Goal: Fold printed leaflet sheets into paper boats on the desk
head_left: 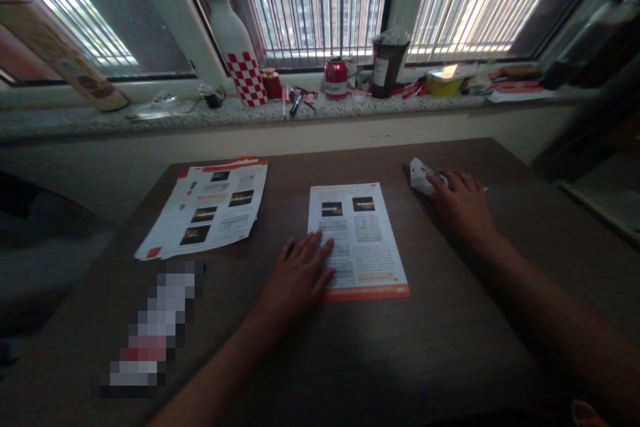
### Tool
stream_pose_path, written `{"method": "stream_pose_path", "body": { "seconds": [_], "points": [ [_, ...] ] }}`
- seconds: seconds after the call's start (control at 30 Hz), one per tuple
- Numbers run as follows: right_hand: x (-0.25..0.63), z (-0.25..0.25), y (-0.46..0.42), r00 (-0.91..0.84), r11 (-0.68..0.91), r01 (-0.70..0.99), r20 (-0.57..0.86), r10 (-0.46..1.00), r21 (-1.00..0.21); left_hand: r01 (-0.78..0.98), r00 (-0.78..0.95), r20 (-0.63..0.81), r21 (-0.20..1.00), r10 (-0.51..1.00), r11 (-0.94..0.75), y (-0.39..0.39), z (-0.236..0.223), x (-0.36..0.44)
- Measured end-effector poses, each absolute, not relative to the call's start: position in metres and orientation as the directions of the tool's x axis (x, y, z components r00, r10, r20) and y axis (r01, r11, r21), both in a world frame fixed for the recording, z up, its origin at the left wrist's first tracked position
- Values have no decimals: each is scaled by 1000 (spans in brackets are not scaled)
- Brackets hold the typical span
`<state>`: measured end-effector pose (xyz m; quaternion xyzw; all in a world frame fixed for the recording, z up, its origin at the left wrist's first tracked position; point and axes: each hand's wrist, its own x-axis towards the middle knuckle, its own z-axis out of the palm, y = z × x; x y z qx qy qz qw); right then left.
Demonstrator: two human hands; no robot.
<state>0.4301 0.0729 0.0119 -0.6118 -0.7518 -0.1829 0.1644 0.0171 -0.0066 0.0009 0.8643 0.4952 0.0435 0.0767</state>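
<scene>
A single printed sheet (363, 233) with pictures and an orange bottom stripe lies flat in the middle of the dark wooden table (450, 347). My left hand (299, 279) rests flat on the sheet's lower left edge, fingers stretched out. My right hand (463, 207) lies at the table's far right, its fingers curled over a small white folded paper object (420, 175). A stack of similar printed sheets (210, 210) lies fanned out at the left of the table.
A blurred-out patch (153, 330) covers something at the table's front left. The stone window ledge (100, 120) behind holds a red-checked white bottle (240, 53), a red can (336, 79), a dark cup (387, 65), a yellow container (443, 83) and pens.
</scene>
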Motion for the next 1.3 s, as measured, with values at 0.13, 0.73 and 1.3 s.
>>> {"method": "stream_pose_path", "body": {
  "seconds": [0.13,0.73,1.3],
  "points": [
    [402,12,48,-368,474,861,415,832,-186,853,501,6,163,866,-495,-8,2,16],
    [359,-10,-2,-638,605,618,128,759,-502,669,646,-7,487,763,-562,-7,23,-11],
    [359,-8,3,-563,505,541,157,811,-673,572,721,-20,582,693,-578,-7,27,-27]
  ]
}}
